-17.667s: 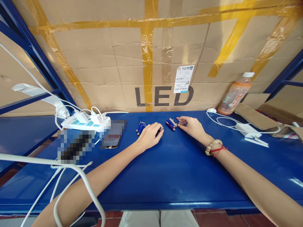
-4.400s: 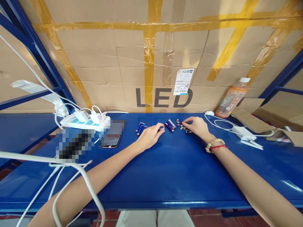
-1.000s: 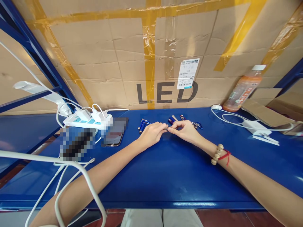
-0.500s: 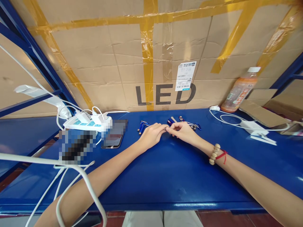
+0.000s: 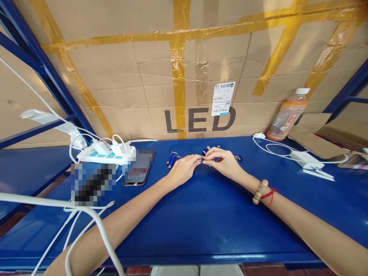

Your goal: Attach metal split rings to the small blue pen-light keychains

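My left hand (image 5: 182, 168) and my right hand (image 5: 223, 161) meet over the blue table, each with its fingers closed in a pinch. Between their fingertips sits a small dark, silvery metal piece (image 5: 201, 160), mostly covered, so its exact kind is unclear. Just left of my left hand lie small blue metal tubes (image 5: 172, 159) with silvery ends. More blue and silver parts (image 5: 206, 150) lie behind my right hand, partly hidden by it. A blue carabiner-like clip (image 5: 239, 158) shows to the right of that hand.
A white power strip (image 5: 94, 156) with plugs and a phone (image 5: 137, 174) lie to the left; white cables (image 5: 100, 226) loop over my left forearm. An orange drink bottle (image 5: 287, 115), a white charger (image 5: 306, 156) and an opened carton (image 5: 313, 138) stand right. A large cardboard box (image 5: 155, 84) walls the back.
My hands have shifted slightly, and the metal piece between my fingertips now shows more. My right hand covers more of the parts behind it. The whole view has tilted a little.
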Tool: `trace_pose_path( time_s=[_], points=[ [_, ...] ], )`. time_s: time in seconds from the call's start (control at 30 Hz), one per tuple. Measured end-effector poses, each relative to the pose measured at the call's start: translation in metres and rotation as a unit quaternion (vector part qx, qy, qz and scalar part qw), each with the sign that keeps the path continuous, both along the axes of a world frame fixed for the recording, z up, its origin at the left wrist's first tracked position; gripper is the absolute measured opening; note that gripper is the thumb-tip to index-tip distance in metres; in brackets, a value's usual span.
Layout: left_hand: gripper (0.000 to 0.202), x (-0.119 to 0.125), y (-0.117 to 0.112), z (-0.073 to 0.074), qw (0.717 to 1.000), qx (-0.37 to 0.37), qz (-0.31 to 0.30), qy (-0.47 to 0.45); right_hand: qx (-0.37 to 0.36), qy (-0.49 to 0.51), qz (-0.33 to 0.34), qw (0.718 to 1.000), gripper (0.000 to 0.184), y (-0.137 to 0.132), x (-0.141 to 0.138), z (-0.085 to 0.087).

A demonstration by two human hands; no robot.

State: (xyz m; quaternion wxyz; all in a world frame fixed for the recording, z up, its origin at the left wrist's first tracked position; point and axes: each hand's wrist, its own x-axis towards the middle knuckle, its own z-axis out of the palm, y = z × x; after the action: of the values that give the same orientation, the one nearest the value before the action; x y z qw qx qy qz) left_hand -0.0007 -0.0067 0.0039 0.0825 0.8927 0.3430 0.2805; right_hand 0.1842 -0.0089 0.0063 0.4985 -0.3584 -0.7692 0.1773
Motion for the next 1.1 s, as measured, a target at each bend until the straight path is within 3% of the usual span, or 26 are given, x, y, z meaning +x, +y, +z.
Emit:
trace_pose_path(
  time_s=[0.23,0.47,0.57,0.83,0.97,1.1],
  points=[
    [0.020,-0.003,0.002,-0.002,0.999,-0.010,-0.038,-0.006,-0.092,0.024,0.006,0.995,0.026,-0.002,0.001,0.005],
    [0.021,-0.003,0.002,-0.003,0.998,0.014,-0.053,-0.009,-0.086,0.011,-0.001,0.996,0.025,-0.007,-0.004,0.008],
    [0.023,-0.003,0.002,-0.005,0.997,0.052,-0.053,-0.016,-0.118,0.008,-0.008,0.993,0.027,-0.010,-0.006,0.009],
    [0.028,-0.003,0.006,-0.011,0.986,0.164,-0.021,-0.019,-0.310,0.051,-0.031,0.949,0.032,-0.012,-0.009,0.009],
    [0.029,-0.003,0.007,-0.012,0.983,0.184,-0.009,-0.010,-0.354,0.070,-0.051,0.931,0.035,-0.014,-0.011,0.012],
    [0.028,-0.001,0.006,-0.011,0.987,0.158,0.011,0.009,-0.358,0.067,-0.052,0.930,0.038,-0.012,-0.012,0.012]
  ],
)
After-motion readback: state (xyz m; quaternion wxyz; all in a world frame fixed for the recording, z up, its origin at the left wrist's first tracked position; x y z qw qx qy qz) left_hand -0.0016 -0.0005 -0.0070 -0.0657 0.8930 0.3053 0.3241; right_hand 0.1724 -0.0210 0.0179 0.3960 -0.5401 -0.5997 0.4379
